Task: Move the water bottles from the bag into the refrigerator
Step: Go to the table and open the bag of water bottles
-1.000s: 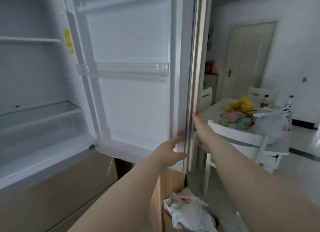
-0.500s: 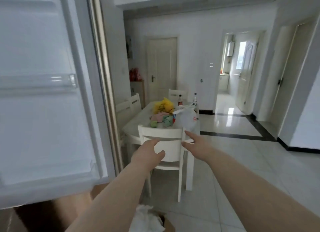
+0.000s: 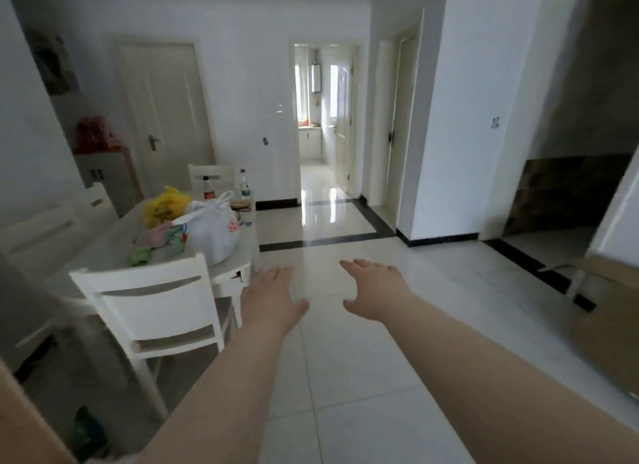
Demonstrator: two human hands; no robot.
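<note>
A white plastic bag (image 3: pixel 211 233) with knotted handles sits on the white dining table (image 3: pixel 103 252) at the left. Its contents are hidden. A clear water bottle (image 3: pixel 244 185) stands upright at the table's far end, beside a dark-capped bottle (image 3: pixel 207 189). My left hand (image 3: pixel 273 296) and my right hand (image 3: pixel 375 289) are stretched out in front of me over the tiled floor, fingers straight, holding nothing. Both hands are to the right of the table and short of the bag. The refrigerator is out of view.
A white chair (image 3: pixel 155 311) stands at the table's near side, close to my left arm. A yellow bag (image 3: pixel 164 204) and coloured cloths (image 3: pixel 155 238) lie on the table. Tiled floor (image 3: pixel 345 360) stretches ahead toward a hallway doorway (image 3: pixel 323 117). A brown surface (image 3: pixel 608 318) is at the right edge.
My view has swung right, away from the open refrigerator door toward the dining room. Both hands left the door edge and now reach forward, open, beside the table.
</note>
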